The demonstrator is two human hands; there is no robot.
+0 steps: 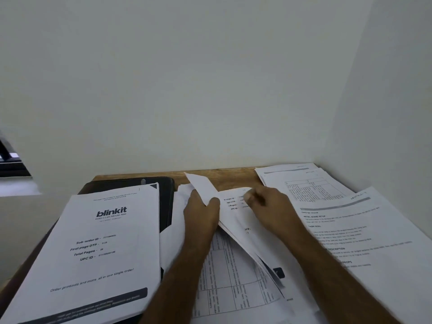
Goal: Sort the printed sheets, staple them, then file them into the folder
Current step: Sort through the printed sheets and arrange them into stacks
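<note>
My left hand (201, 213) pinches the raised edge of a bundle of printed sheets (236, 220) in the middle of the desk, thumb on top. My right hand (271, 206) lies over the same bundle on its right side, its blurred fingertips curled at the top edge. Beneath the lifted pages lies a sheet with a printed table (224, 272). A stack with a "blinkit" cover page (98, 249) sits to the left. It partly covers a black folder (166, 199) at the back. No stapler is in sight.
More printed sheets lie at the right: a text page (364, 235) and, behind it, pages with tables (311, 185). The wooden desk (233, 176) meets a white wall at the back and right. A dark window frame (9, 162) shows at far left.
</note>
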